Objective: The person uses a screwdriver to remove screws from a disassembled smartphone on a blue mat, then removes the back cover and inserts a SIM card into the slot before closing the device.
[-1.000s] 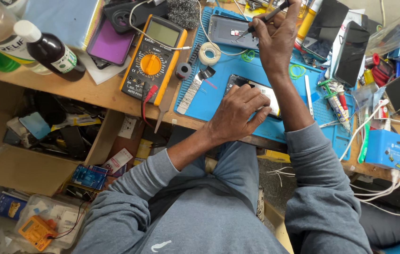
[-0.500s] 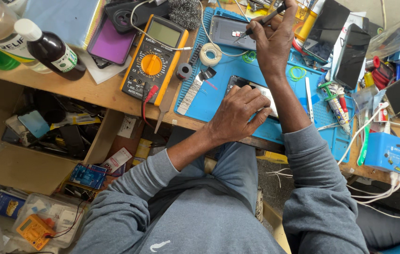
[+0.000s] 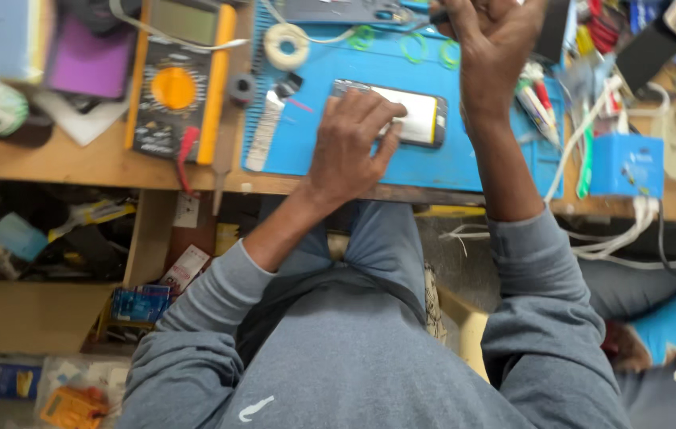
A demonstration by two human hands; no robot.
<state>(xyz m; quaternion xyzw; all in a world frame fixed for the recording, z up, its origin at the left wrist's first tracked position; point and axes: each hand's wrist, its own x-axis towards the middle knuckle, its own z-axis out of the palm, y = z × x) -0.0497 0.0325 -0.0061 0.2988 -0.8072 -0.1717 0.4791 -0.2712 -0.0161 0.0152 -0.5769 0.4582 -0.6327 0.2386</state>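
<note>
My left hand (image 3: 350, 147) presses down on an opened phone (image 3: 413, 115) that lies on a blue work mat (image 3: 433, 159); the fingers cover the phone's left half. My right hand (image 3: 493, 44) is raised beyond the phone, fingers closed on a thin dark tool (image 3: 433, 16) whose tip points left over a grey phone part (image 3: 338, 12) at the top of the mat. Most of the tool is hidden by the hand.
A yellow multimeter (image 3: 175, 79) with red leads lies left of the mat, beside a tape roll (image 3: 286, 44). A blue box (image 3: 628, 163) with white cables stands at the right. Open shelves with clutter sit under the wooden bench (image 3: 75, 163).
The view has dropped and closed in on the bench. Both hands stay where they were: left on the phone, right holding the tool above it.
</note>
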